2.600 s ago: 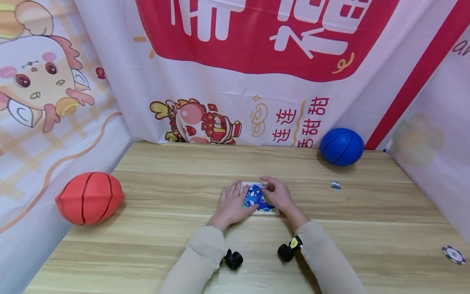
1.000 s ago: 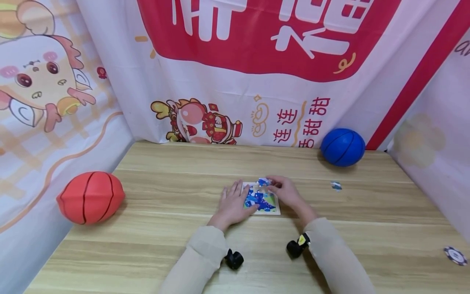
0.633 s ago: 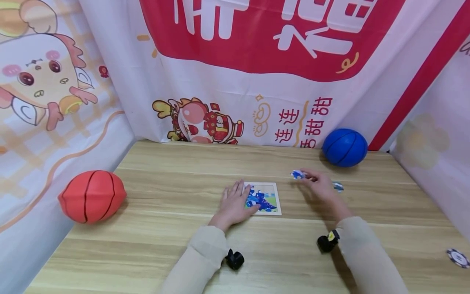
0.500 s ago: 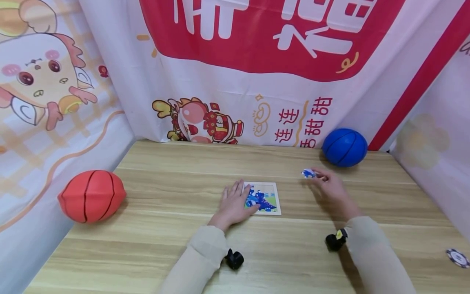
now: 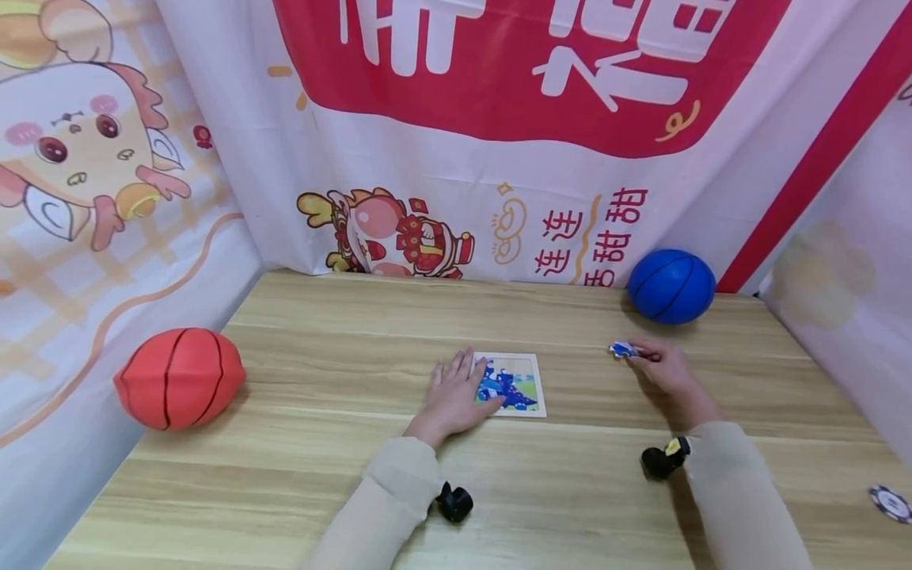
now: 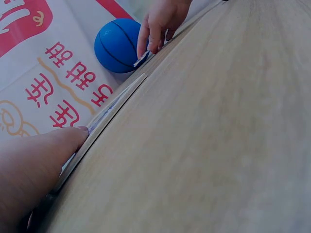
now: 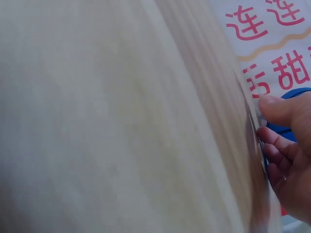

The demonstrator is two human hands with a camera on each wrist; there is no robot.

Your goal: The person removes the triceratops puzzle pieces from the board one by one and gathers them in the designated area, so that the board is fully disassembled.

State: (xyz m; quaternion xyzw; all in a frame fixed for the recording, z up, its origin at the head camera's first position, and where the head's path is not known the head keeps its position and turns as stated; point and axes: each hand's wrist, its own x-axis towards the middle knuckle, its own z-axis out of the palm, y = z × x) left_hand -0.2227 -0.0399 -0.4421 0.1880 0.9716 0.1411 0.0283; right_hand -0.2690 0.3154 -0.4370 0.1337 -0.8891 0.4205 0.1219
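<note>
1. Right hand [image 5: 671,369] first: I have thumb and fingers drawn together in a firm-looking pinch, no gap showing, on a small blue-and-white puzzle piece [image 5: 623,349].
2. That piece pokes out left of the pinch — held by one edge, I judge, so most of its picture shows. My left wrist view puts it low over the tabletop [image 5: 399,317]; whether it touches the wood, I can't tell from here.
3. Over to my left hand [image 5: 454,396]: fingers straight, palm down, grasping nothing. I read it as a steadying weight, there to stop the board sliding.
4. The puzzle board [image 5: 540,388] lies flat, its left side under that hand, well left of the right-hand pinch. Blue pieces fill its nearer part; a pale patch shows toward its far side, uncovered by my fingers.
5. Around the grips — blue ball [image 5: 671,286] just beyond the pinch, round chip [image 5: 891,503] well off to its right, red ball [image 5: 180,378] well left of the flat hand. All three sit aside, which I'd say leaves both hands room.
</note>
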